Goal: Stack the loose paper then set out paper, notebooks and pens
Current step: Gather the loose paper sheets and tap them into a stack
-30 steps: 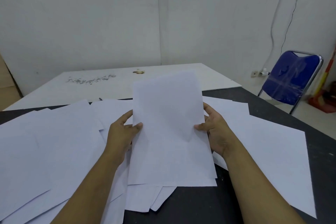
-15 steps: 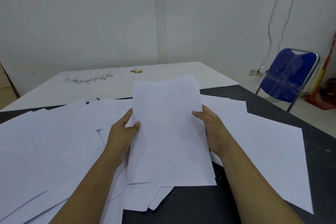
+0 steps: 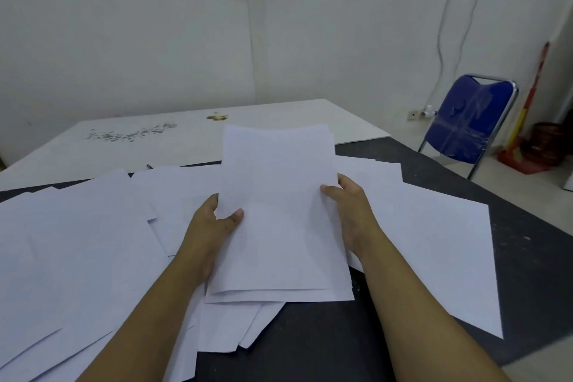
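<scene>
In the head view, both hands hold a small stack of paper (image 3: 279, 226) between them. The left hand (image 3: 207, 226) pinches its left edge, thumb on top and fingers hidden beneath. The right hand (image 3: 350, 214) grips the right edge, thumb on top. Left of the left hand spread loose sheets (image 3: 77, 242), and right of the right hand lies a large sheet (image 3: 434, 242), all on the dark tabletop (image 3: 310, 350). A blue chair (image 3: 471, 121) stands well beyond the right hand.
</scene>
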